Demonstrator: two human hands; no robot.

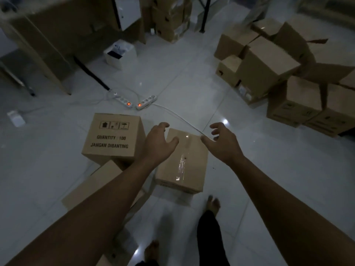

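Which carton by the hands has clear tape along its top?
The plain carton between the left hand and right hand: a shiny tape strip runs down its top. The printed carton to its left shows none.

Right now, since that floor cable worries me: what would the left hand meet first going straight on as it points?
Probably the taped box: the left hand hangs over its far left corner. The white cable lies farther right; depth is unclear.
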